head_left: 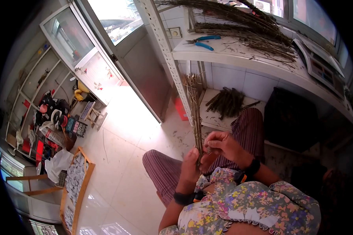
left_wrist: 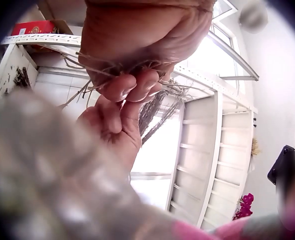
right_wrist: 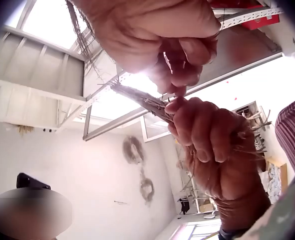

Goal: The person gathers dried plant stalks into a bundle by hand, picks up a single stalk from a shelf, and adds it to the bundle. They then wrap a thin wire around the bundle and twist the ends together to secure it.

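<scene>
A long thin bundle of dry twigs [head_left: 195, 105] stands up from the lap in the head view. The left hand [head_left: 190, 166] grips its lower end; in the right wrist view that hand [right_wrist: 207, 135] has its fingers curled round the bundle [right_wrist: 142, 100], with twig ends sticking out past the palm. Close beside it is the right hand [head_left: 225, 147], thumb and fingertips brought together; whether a thin strand lies between them cannot be told. In the left wrist view the left hand [left_wrist: 142, 45] hides most of the bundle, and the right hand [left_wrist: 117, 125] shows behind it.
On the white shelf [head_left: 231, 51] lie blue-handled pliers [head_left: 204, 42] and a large pile of twigs [head_left: 247, 29]. Short cut sticks [head_left: 227, 102] lie on the lower shelf, beside a black bag [head_left: 290, 119]. A wooden-framed tray [head_left: 91, 172] and a small stool [head_left: 93, 115] stand at the left.
</scene>
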### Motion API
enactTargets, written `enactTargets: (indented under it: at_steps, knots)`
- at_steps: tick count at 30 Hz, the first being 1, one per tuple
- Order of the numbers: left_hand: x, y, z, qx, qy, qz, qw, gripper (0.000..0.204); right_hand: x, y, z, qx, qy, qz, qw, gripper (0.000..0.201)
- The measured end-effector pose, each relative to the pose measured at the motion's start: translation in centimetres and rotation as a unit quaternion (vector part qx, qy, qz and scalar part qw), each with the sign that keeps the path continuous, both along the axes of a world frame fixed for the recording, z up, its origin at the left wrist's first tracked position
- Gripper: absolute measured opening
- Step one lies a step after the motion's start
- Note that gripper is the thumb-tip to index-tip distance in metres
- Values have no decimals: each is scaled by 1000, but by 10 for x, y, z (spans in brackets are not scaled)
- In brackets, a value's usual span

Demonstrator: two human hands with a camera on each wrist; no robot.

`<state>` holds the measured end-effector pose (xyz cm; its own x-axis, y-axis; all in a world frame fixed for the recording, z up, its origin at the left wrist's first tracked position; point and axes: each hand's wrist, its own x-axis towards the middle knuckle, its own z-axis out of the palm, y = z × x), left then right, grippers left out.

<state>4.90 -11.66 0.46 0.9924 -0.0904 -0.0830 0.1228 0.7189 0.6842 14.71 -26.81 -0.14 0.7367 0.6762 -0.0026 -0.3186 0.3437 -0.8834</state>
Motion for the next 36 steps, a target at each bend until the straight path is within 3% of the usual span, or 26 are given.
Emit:
enactTargets:
  at_steps: [2,3,5,7,12,15,17,19,22,25,31,36]
  knots:
    - [0,0,0,3,7,24,1000,33,-9,2,10,-69,-73,-22,995,6]
    - [1,0,0,1,9,39,999,32,-12,3,10,-92,-164,-49,981,7]
    - [2,1,-1,10,17,69,997,30,-15,6,11,-132,-341,-100,925,8]
    - [4,3,-4,33,31,97,994,28,-18,6,13,-155,-353,-91,918,9]
    - [5,1,-8,234,27,164,958,21,-24,7,20,-189,-420,-81,884,10]
    - [7,3,-13,432,-16,222,874,21,-26,6,24,-196,-422,-54,883,11]
    - [8,3,-15,570,-57,268,775,21,-24,7,17,-192,-425,-49,883,11]
    - [9,1,-15,690,-110,314,643,22,-25,8,16,-184,-405,-56,894,11]
    - [6,-1,-2,785,-77,271,551,26,-24,9,10,-159,-362,-65,916,10]
    - [6,0,-6,829,-97,234,498,29,-24,9,15,-153,-346,-59,924,10]
    - [11,4,-2,836,-183,255,449,31,-24,11,19,-158,-346,-69,922,9]
    - [9,5,-6,845,-165,242,448,28,-23,12,20,-158,-392,-80,903,9]
